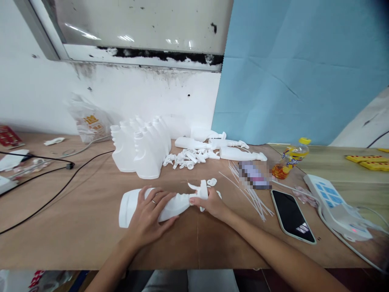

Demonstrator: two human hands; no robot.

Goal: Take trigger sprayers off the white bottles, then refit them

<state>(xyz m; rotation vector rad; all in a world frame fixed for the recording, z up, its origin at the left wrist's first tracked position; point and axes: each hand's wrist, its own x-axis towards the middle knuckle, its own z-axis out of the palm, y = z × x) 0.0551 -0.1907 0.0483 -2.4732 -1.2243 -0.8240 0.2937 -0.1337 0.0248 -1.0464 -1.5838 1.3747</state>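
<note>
A white plastic bottle (129, 207) lies on its side on the brown table covering, its neck pointing right. My left hand (152, 215) is wrapped over the bottle's body, a ring on one finger. At the neck, my right hand (212, 203) grips a white spray head (201, 188), thumb in front; its other fingers are partly hidden. The spray head sits at the bottle's mouth; how firmly they join cannot be made out. Just beyond my right hand lie small white rings (212, 182).
Upright white bottles (148, 156) stand behind, beside loose spray heads (190, 157) and several lying bottles with heads (240, 154). To the right are thin white tubes (252, 194), a phone (293, 217), a drink bottle (290, 158) and a power strip (334, 207). Black cables (65, 184) cross the left.
</note>
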